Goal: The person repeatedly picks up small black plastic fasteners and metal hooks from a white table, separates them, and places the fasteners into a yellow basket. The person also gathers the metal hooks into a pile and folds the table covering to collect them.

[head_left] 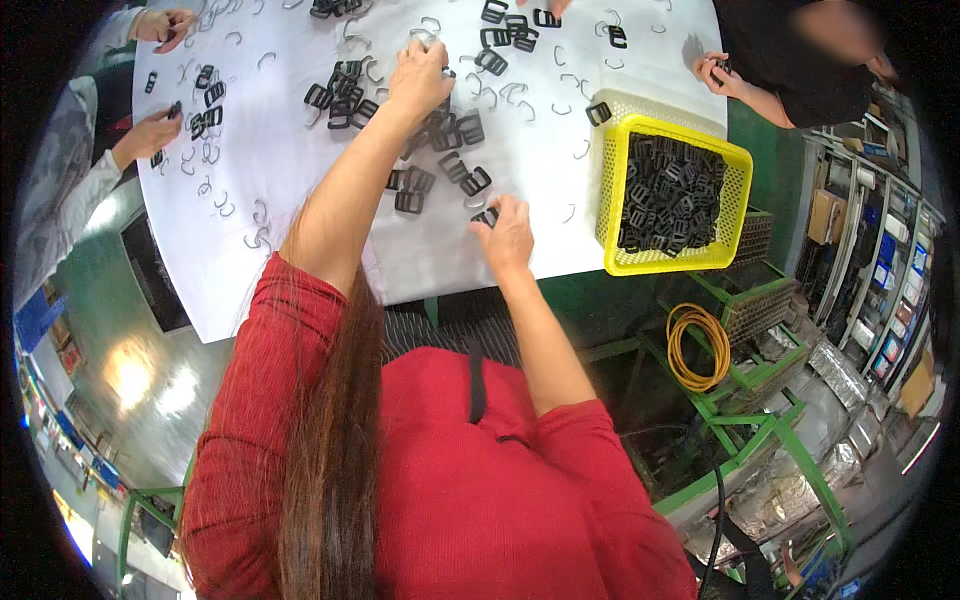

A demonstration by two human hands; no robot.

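My right hand [511, 238] is closed on a black plastic buckle [484, 217] near the table's front edge, thumb and fingers pinching it. My left arm reaches far across the table. There my left hand [420, 80] has its fingers bent downward, with a pale C-shaped ring [424, 37] at the fingertips; what lies under the fingers is hidden. Loose black buckles [345, 95] are heaped left of this hand, and more buckles [408, 188] spread between my two hands. Pale C-shaped rings [514, 92] are scattered over the white tabletop [420, 265].
At the right edge stands a yellow perforated basket [607, 240] filled with black buckles. Other people's hands [150, 135] work at the left, a hand [718, 72] at the far right, others at the far edge. A coiled orange hose [697, 347] hangs on green framing below.
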